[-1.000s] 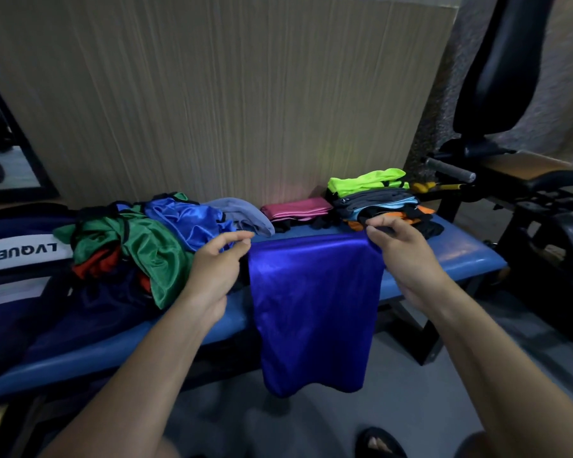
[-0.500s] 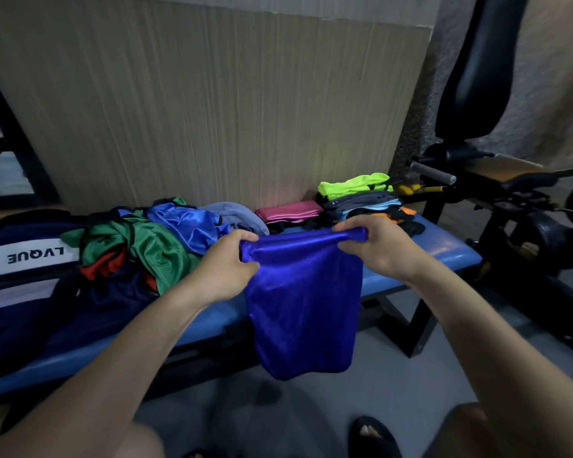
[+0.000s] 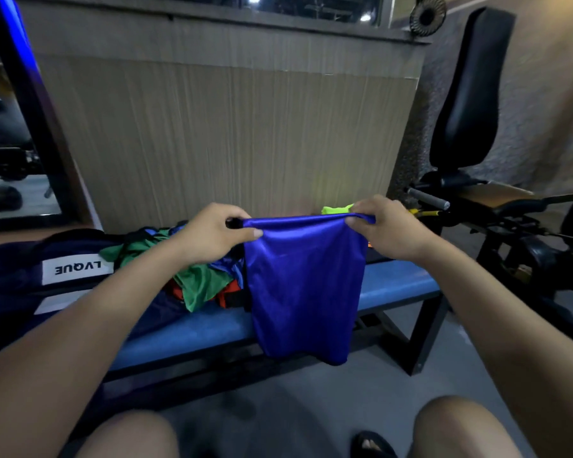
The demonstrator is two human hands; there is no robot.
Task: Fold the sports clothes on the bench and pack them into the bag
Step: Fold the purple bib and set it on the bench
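While I'm pinching the blue shorts taut, left hand and right hand gripping the top corners,
slick fabric is risking slipping free, its hem dangling below my hands toward the floor.

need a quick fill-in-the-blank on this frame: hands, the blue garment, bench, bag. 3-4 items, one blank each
1. Both hands, left hand and right hand, pinch the top edge of the ____ garment.
2. The garment hangs in front of the blue ____.
3. The bag with the white label lies at the bench's ____ end.
4. The unfolded pile's biggest visible piece is ____.

Answers: blue; bench; left; green
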